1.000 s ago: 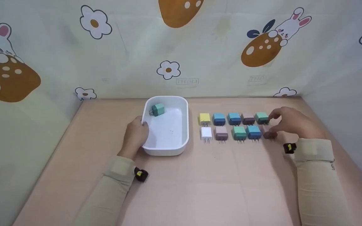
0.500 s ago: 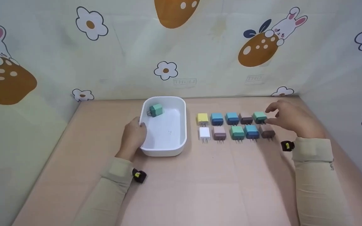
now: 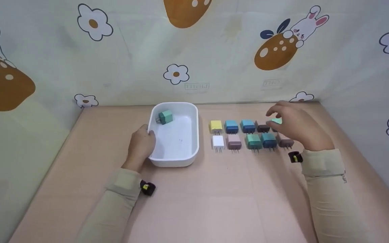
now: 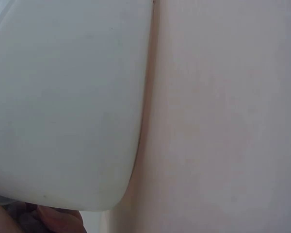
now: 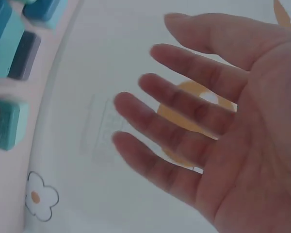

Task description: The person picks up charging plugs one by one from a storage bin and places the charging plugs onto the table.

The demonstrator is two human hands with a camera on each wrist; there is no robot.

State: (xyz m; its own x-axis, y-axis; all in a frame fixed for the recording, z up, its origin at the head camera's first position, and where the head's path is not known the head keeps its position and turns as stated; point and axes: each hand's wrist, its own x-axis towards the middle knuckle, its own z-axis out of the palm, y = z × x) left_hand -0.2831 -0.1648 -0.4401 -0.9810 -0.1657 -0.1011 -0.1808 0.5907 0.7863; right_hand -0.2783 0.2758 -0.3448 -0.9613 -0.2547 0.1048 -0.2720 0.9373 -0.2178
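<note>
My left hand (image 3: pixel 141 143) grips the left rim of a white tray (image 3: pixel 197 135), thumb over the edge. The tray's outer wall (image 4: pixel 68 107) fills much of the left wrist view, with some fingers (image 4: pixel 58 218) at its lower corner. Inside the tray lies a green charger plug (image 3: pixel 165 116) on its side. My right hand (image 3: pixel 299 126) hovers over the right end of two rows of charger plugs, partly covering a green plug (image 3: pixel 276 120) and overlapping a mauve plug (image 3: pixel 284 141). The right wrist view shows its palm (image 5: pixel 262 126) holding nothing, fingers spread and loosely bent.
The rows also hold a yellow plug (image 3: pixel 215 126), a white plug (image 3: pixel 218 142), a pink plug (image 3: pixel 234 141) and several blue, green and brown ones, prongs toward me. A patterned cloth wall (image 3: pixel 231 50) rises behind the table (image 3: pixel 194 209).
My right hand has left the front mauve plug, risen and shifted left over the back row's right end. My left hand keeps its hold on the tray. The head view has shifted slightly.
</note>
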